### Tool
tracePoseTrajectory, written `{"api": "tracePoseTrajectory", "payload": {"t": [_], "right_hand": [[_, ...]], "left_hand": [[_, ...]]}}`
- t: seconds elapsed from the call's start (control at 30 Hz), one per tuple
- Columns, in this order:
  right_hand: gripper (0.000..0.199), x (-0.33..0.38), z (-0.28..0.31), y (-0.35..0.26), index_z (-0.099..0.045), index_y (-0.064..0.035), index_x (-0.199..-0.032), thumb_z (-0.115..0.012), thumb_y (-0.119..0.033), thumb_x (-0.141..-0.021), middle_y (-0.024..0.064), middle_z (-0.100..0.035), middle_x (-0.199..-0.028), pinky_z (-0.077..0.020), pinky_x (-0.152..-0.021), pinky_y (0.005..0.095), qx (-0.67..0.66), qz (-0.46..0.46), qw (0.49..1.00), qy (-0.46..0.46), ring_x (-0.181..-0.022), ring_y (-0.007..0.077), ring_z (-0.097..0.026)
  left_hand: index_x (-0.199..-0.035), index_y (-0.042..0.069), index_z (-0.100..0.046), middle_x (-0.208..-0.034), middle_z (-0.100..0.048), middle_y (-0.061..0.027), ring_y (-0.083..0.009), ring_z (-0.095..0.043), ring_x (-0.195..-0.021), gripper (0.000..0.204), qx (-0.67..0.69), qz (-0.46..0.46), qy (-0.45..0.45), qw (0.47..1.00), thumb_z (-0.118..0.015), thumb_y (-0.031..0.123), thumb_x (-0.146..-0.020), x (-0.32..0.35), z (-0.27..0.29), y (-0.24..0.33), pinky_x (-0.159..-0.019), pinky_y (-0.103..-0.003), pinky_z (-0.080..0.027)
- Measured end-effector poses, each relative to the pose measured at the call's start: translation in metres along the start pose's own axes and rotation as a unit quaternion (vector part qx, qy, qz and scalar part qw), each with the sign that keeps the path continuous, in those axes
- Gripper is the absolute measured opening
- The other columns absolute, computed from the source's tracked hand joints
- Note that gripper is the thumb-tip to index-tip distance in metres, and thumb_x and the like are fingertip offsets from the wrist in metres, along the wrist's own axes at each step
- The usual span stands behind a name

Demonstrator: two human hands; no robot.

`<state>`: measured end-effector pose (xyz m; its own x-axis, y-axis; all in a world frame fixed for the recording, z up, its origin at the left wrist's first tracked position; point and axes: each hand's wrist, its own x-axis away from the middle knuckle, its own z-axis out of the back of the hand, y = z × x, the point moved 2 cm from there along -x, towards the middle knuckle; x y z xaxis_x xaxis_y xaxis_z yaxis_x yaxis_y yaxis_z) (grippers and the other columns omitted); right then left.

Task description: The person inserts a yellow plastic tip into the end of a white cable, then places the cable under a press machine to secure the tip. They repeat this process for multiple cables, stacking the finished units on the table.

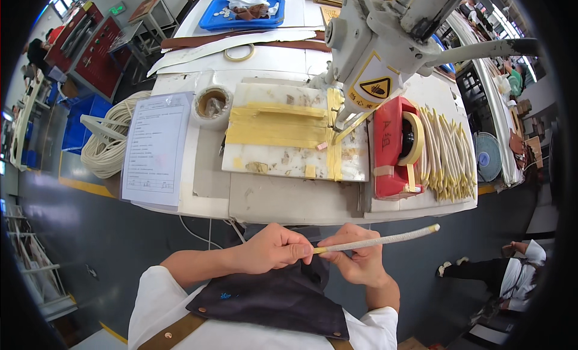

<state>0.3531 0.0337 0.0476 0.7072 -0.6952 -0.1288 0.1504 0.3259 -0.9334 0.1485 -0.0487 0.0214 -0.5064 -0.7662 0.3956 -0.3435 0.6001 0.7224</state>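
At the lower centre of the frame, the left hand (262, 250) pinches the near end of a white cord (400, 236), while the right hand (361, 263) holds it between thumb and fingers just beside. Uneven twisting might wrinkle or loosen the yellow tape (319, 250) there; a slack right grip could let the cord swing. It looks slim, finely textured, nearly straight, its far tip yellowish (like the bundled cords (445, 151), right of centre).
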Motion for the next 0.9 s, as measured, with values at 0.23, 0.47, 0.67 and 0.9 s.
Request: {"api": "tracePoseTrajectory", "payload": {"t": [0.23,0.47,0.67,0.9], "right_hand": [[0.029,-0.018,0.003,0.010,-0.081,-0.0053,-0.098,-0.091,-0.006,-0.072,0.0051,-0.069,-0.080,-0.0512,-0.057,0.0286,-0.043,0.193,0.980,-0.008,-0.066,0.0164,-0.065],[0.039,0.000,-0.007,0.021,-0.080,0.0013,-0.101,-0.095,-0.013,-0.068,0.0067,-0.068,-0.084,-0.0497,-0.065,0.0256,-0.127,-0.005,0.983,0.132,-0.069,0.0128,-0.060],[0.025,0.011,-0.039,0.027,-0.079,0.0037,-0.103,-0.087,-0.006,-0.081,0.0087,-0.069,-0.089,-0.0482,-0.066,0.0247,-0.309,-0.016,0.946,0.096,-0.075,0.0131,-0.064],[0.022,-0.013,-0.045,0.020,-0.074,0.0038,-0.101,-0.074,-0.018,-0.096,0.0100,-0.063,-0.088,-0.0468,-0.058,0.0273,-0.467,-0.029,0.884,-0.017,-0.069,0.0145,-0.058]], "left_hand": [[-0.092,-0.006,-0.066,-0.058,-0.037,0.0075,-0.0033,-0.025,-0.045,0.038,0.239,0.089,-0.140,0.957,-0.057,0.027,-0.109,-0.008,0.002,-0.013,-0.043,-0.023,-0.022],[-0.100,0.000,-0.067,-0.063,-0.049,0.0029,-0.0078,-0.046,-0.049,0.022,-0.277,-0.257,0.149,0.914,-0.070,0.022,-0.100,0.012,-0.017,0.006,-0.042,-0.026,-0.034],[-0.104,0.002,-0.069,-0.063,-0.052,-0.0035,-0.0159,-0.053,-0.048,0.023,-0.566,-0.482,0.265,0.614,-0.080,0.015,-0.090,0.010,-0.017,-0.004,-0.046,-0.029,-0.046],[-0.106,-0.001,-0.073,-0.068,-0.062,0.0003,-0.0019,-0.045,-0.051,0.029,0.027,0.018,-0.045,0.998,-0.059,0.024,-0.107,0.014,0.011,0.009,-0.045,-0.021,-0.033]]}}
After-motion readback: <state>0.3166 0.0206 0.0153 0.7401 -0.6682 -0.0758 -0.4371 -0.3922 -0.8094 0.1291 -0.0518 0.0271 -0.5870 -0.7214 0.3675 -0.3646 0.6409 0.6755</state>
